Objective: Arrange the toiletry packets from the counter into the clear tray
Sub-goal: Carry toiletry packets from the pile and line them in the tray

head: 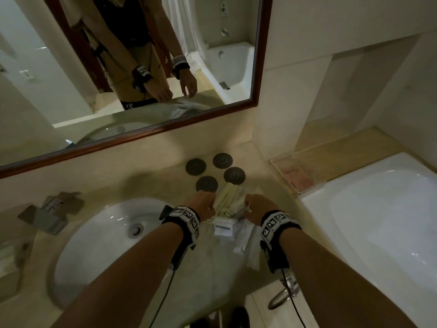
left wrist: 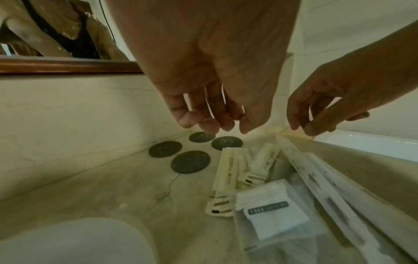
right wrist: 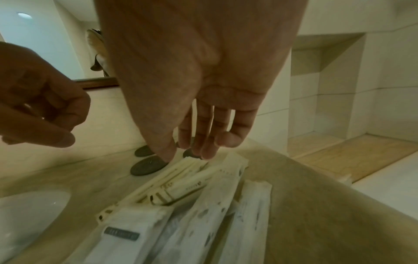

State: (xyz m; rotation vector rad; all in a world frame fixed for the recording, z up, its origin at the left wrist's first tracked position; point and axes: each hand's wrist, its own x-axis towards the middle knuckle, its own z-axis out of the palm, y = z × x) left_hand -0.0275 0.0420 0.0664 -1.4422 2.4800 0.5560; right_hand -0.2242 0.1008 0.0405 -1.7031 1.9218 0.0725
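Note:
A heap of toiletry packets lies on the marble counter right of the sink: slim cream sachets (head: 230, 197) (left wrist: 226, 178) (right wrist: 172, 180), a white vanity-kit pouch (head: 223, 227) (left wrist: 271, 214) (right wrist: 126, 230) and long white wrapped packets (left wrist: 316, 178) (right wrist: 253, 214). My left hand (head: 205, 204) (left wrist: 212, 123) hovers over the heap's left edge, fingers hanging loose and holding nothing. My right hand (head: 257, 207) (right wrist: 194, 151) hangs over the right side with straight fingers just above the cream sachets, holding nothing. The clear tray (head: 287, 178) sits at the counter's far right corner, apart from both hands.
Several dark round coasters (head: 207, 183) (left wrist: 190, 161) lie just behind the packets. The white sink (head: 106, 233) and its faucet (head: 52, 214) are to the left, the bathtub (head: 378, 221) to the right. A framed mirror (head: 118, 67) hangs behind the counter.

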